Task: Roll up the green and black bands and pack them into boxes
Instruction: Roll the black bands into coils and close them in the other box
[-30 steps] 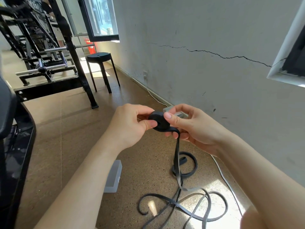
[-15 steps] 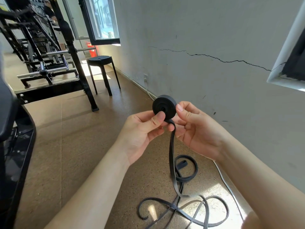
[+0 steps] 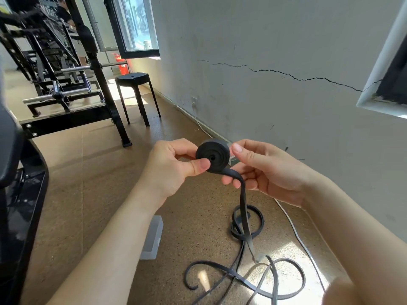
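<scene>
Roll lowered; left hand (image 3: 169,170) and right hand (image 3: 262,170) grip one black band (image 3: 212,155).

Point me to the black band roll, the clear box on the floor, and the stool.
black band roll (image 3: 213,155), head view, flat spiral face of the coil.
clear box (image 3: 152,237), head view, top face, on the floor under the left forearm.
stool (image 3: 132,77), head view, round black seat.

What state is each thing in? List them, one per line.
Black band: partly rolled, the rest trailing in loops on the floor.
Left hand: pinching the roll, thumb on its face.
Right hand: feeding the strip.
Clear box: on the floor, apart from the band.
Window: open.
</scene>
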Available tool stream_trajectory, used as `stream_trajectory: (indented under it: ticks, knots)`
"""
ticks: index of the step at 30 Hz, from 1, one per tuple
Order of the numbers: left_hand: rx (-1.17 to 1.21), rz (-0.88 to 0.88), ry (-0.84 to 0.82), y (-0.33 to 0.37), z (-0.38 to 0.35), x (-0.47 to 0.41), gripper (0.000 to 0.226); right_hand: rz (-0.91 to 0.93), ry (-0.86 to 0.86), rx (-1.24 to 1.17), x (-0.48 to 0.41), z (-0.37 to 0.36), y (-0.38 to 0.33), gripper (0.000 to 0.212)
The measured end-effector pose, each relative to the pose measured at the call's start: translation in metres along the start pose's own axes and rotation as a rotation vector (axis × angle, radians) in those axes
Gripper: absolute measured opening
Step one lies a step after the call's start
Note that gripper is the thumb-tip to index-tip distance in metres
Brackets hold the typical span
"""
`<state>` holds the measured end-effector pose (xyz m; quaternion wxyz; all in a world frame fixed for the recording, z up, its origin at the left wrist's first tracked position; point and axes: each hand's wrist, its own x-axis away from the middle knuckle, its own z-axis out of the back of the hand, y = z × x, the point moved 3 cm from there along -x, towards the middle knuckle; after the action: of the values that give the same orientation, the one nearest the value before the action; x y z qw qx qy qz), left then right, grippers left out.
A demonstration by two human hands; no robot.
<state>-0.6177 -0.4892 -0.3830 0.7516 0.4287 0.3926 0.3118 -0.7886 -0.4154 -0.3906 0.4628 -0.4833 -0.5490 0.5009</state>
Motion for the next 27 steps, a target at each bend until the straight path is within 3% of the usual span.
stream_trajectory:
  ticks: [9,11,15,18,22,27]
  knots:
    - [-0.381,-0.128,-0.089,0.005,0.005,-0.001,0.015,-0.027,0.043,0.076,-0.007,-0.008,0.009,0.071]
    - [-0.265,-0.087,-0.05,0.002,0.004,-0.001,0.007,-0.016,0.049,0.0,-0.007,-0.007,0.008,0.062]
    - [0.368,0.156,-0.099,-0.004,-0.014,0.005,0.02,0.044,0.049,-0.218,-0.006,-0.008,0.004,0.048]
    - [0.537,0.194,-0.118,-0.004,-0.024,0.006,0.019,0.07,0.042,-0.312,-0.007,-0.01,0.005,0.046]
    - [0.309,0.081,-0.079,-0.003,-0.019,0.004,0.02,0.042,0.027,-0.289,-0.006,-0.007,0.006,0.044]
    - [-0.059,-0.017,-0.044,-0.002,-0.009,0.001,0.02,-0.056,0.014,-0.058,-0.006,-0.004,0.008,0.073]
